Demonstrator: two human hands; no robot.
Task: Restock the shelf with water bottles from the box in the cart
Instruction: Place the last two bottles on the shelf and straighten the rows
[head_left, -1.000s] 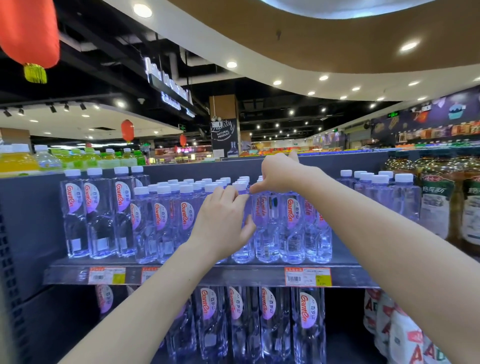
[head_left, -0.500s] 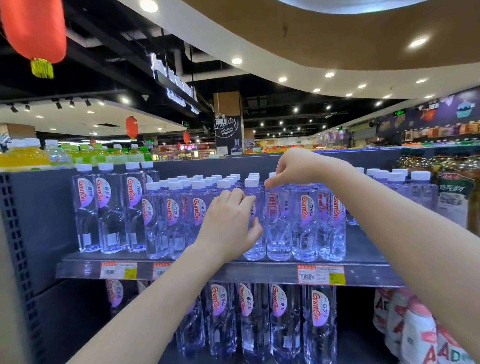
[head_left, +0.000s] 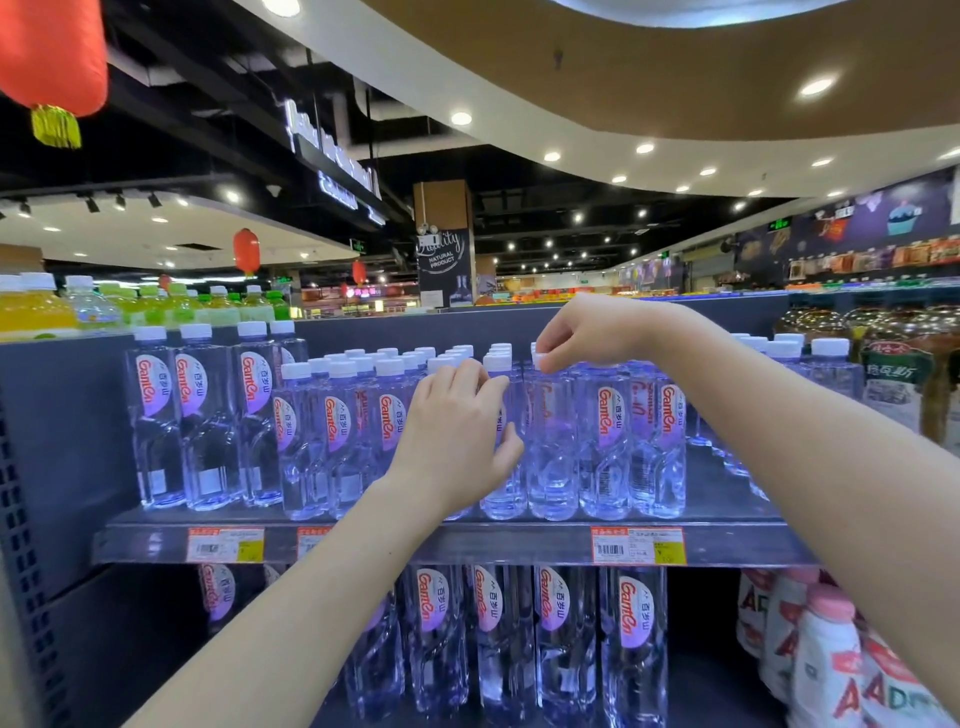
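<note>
Two hands are at the front row of water bottles (head_left: 608, 441), which stand upright and closely packed on the grey shelf (head_left: 467, 543). The left hand (head_left: 457, 431) is wrapped round the upper body of one front bottle (head_left: 501, 488). Its fingers (head_left: 467, 376) curl over the shoulder just below the white cap and the thumb presses the bottle's right side. The palm hides most of the label. The base of this bottle rests on the shelf close to the front edge. The right hand (head_left: 587, 332) hangs knuckles-up over the neighbouring bottle (head_left: 550, 452), which stands just beside the first on its right. Its fingers are curled downward and drawn together, and the fingertips (head_left: 545, 358) are closed on the white cap, most of which they cover. The body of that bottle is below the hand, upright, with its base on the shelf. Further bottles of the same brand fill the rows behind and to either side. Taller bottles (head_left: 156, 415) of the same brand stand at the left end. Two orange price tags (head_left: 638, 545) are fixed to the shelf edge. Large bottles (head_left: 634, 623) occupy the level beneath, with pink-capped bottles (head_left: 831, 649) to their right. Yellow and green drinks (head_left: 31, 312) line the top at left, and a red lantern (head_left: 52, 52) hangs overhead.
</note>
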